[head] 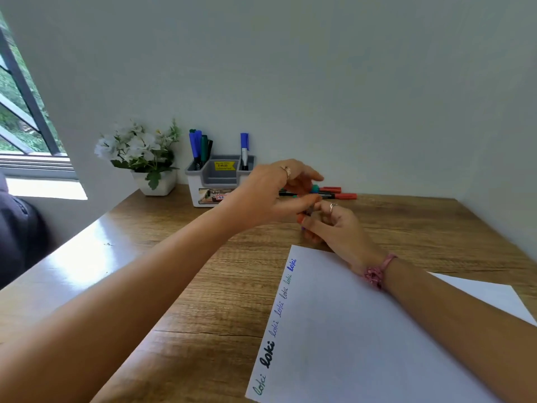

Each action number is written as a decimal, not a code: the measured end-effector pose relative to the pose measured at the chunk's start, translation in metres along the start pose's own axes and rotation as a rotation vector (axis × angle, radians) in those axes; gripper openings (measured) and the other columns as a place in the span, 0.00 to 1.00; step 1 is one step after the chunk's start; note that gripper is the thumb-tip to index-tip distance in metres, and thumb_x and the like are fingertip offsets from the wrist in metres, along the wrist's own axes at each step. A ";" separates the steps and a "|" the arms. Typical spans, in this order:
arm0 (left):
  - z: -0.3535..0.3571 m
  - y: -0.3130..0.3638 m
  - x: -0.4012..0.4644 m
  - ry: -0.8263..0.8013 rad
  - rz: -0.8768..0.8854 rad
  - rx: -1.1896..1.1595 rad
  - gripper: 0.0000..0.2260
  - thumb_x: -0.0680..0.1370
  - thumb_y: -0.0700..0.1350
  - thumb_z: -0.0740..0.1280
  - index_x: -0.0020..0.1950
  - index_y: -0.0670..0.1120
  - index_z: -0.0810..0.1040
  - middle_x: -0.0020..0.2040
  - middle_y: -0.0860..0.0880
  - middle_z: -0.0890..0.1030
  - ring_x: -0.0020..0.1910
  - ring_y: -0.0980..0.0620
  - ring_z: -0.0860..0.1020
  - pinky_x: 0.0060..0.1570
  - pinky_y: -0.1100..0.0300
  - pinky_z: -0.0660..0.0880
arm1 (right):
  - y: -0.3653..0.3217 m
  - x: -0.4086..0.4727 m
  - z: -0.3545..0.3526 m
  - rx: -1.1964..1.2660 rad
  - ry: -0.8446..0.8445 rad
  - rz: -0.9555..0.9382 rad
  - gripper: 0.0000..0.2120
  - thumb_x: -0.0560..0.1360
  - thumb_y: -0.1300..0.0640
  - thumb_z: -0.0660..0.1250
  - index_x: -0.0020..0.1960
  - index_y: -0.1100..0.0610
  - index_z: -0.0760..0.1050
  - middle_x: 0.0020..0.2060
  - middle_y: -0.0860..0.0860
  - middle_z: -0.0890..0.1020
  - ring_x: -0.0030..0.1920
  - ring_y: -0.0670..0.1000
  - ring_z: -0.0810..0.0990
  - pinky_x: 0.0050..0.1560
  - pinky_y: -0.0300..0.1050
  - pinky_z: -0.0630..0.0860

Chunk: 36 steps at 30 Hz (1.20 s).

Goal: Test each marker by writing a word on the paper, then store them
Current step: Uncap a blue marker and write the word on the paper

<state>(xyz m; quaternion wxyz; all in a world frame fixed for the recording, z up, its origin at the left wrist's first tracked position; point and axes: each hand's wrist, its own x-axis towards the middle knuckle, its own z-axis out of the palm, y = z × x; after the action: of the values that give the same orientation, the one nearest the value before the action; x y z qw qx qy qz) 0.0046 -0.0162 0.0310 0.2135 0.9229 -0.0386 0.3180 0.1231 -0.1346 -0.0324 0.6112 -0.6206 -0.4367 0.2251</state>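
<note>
A white paper (377,330) lies on the wooden table (180,309) with the word "loki" written several times along its left edge; the farthest word is blue. Just beyond the paper's far corner my two hands meet over a marker (309,211), mostly hidden, with only a dark bit and a blue tip showing. My right hand (340,228) curls round it from below. My left hand (270,196) pinches its upper end with the thumb, its other fingers stretched above. A grey-and-white organizer (218,181) at the wall holds several blue and green markers.
Two red-capped markers (344,196) and a teal-capped one lie on the table behind my hands. A white pot of white flowers (157,181) stands left of the organizer. A window is at the far left, and a plain wall backs the table.
</note>
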 end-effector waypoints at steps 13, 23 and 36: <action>0.049 -0.030 -0.031 -0.250 -0.182 0.230 0.07 0.82 0.46 0.57 0.46 0.45 0.66 0.40 0.53 0.68 0.36 0.56 0.67 0.38 0.62 0.62 | -0.002 0.002 -0.005 0.162 0.000 0.097 0.15 0.79 0.50 0.60 0.41 0.55 0.81 0.30 0.52 0.80 0.30 0.47 0.75 0.31 0.39 0.70; 0.047 -0.045 -0.034 -0.170 -0.171 0.127 0.14 0.80 0.55 0.54 0.39 0.49 0.69 0.30 0.54 0.72 0.29 0.57 0.71 0.30 0.63 0.63 | -0.019 0.006 -0.013 0.124 -0.146 0.228 0.13 0.77 0.55 0.64 0.55 0.62 0.79 0.51 0.56 0.84 0.53 0.54 0.83 0.54 0.47 0.79; 0.050 -0.041 -0.032 -0.198 -0.256 0.140 0.22 0.78 0.58 0.58 0.31 0.45 0.67 0.25 0.50 0.67 0.25 0.54 0.65 0.28 0.62 0.61 | -0.020 -0.001 -0.026 0.257 -0.283 0.366 0.13 0.77 0.59 0.61 0.59 0.64 0.77 0.52 0.62 0.83 0.53 0.56 0.83 0.52 0.44 0.80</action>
<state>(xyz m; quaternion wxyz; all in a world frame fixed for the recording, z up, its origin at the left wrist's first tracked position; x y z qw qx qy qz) 0.0162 -0.0018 -0.0386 0.1828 0.9597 0.0804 0.1979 0.1385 -0.1528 -0.0095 0.5669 -0.5690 -0.3659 0.4701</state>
